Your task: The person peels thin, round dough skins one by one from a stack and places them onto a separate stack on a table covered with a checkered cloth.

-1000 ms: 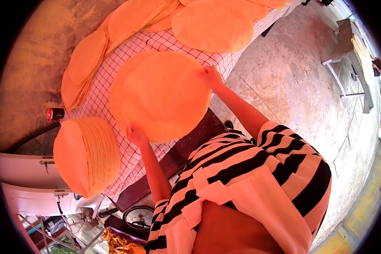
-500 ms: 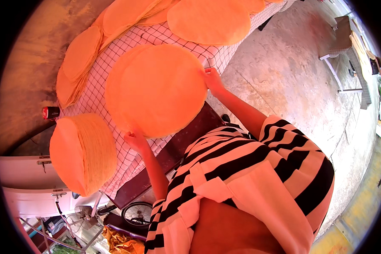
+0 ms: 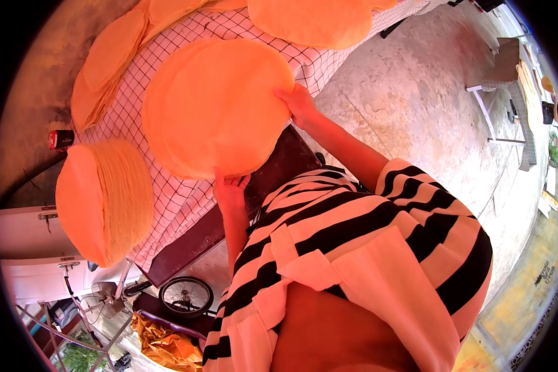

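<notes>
Large orange round sheet (image 3: 220, 108), gripped at 6 o'clock by left hand (image 3: 230, 189) and 3 o'clock by right hand (image 3: 299, 104): lay flat on checked cloth (image 3: 167, 204), edges level, clear of neighbouring sheets (image 3: 108, 53).

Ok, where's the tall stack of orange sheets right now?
In the head view, the tall stack sits at the left on the checked cloth, left of the left hand.

Checked mesh drying rack (image 3: 186, 198), round orange sheets (image 3: 220, 105) laid flat, thick stack (image 3: 105, 198)
</notes>
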### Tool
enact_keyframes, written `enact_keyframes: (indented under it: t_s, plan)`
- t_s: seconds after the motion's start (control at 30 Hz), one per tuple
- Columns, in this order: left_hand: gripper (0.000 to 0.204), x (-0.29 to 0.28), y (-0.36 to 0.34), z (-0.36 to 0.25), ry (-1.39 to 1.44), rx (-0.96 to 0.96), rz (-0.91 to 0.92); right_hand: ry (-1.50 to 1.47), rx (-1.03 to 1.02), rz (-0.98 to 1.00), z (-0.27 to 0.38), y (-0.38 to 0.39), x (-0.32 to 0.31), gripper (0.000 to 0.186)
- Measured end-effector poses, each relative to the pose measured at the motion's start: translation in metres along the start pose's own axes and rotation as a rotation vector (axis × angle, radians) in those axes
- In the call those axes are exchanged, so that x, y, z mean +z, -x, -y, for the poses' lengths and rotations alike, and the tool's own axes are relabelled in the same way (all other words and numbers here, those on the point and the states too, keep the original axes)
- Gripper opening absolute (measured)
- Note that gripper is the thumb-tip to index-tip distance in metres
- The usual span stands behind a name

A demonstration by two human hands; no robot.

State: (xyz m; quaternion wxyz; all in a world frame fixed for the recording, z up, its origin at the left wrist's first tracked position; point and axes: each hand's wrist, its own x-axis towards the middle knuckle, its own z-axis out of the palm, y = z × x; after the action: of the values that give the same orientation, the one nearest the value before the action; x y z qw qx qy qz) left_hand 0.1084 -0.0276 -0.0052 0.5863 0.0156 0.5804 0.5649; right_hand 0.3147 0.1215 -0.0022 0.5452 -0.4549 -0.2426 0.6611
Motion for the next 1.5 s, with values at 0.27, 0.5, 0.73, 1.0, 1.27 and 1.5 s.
enact_keyframes:
  t_s: [0.27, 0.5, 0.73, 1.0, 1.27, 1.5]
  plan:
    - [0.039, 0.011, 0.020, 0.001, 0.169, 0.021, -0.062, 0.039, -0.072, -0.034, -0.025, 0.051, -0.015, 0.029]
    - [0.026, -0.006, -0.003, 0.010, 0.145, 0.302, -0.251, -0.157, 0.142, -0.048, -0.020, 0.036, -0.028, 0.032]
    - [0.028, 0.018, 0.025, -0.040, 0.041, 0.562, -0.061, -0.033, 0.294, 0.172, 0.017, -0.010, -0.037, 0.039]
    - [0.032, 0.070, -0.007, -0.209, -0.229, 0.662, 0.254, 0.039, 0.079, 0.250, 0.125, -0.040, 0.065, 0.034]
    - [0.030, 0.065, 0.010, -0.226, -0.064, 0.759, 0.281, -0.085, -0.226, 0.272, 0.130, 0.000, 0.086, 0.035]
    - [0.025, -0.029, -0.089, -0.103, -0.206, 0.459, -0.088, -0.001, 0.091, -0.038, -0.029, 0.029, 0.012, 0.029]
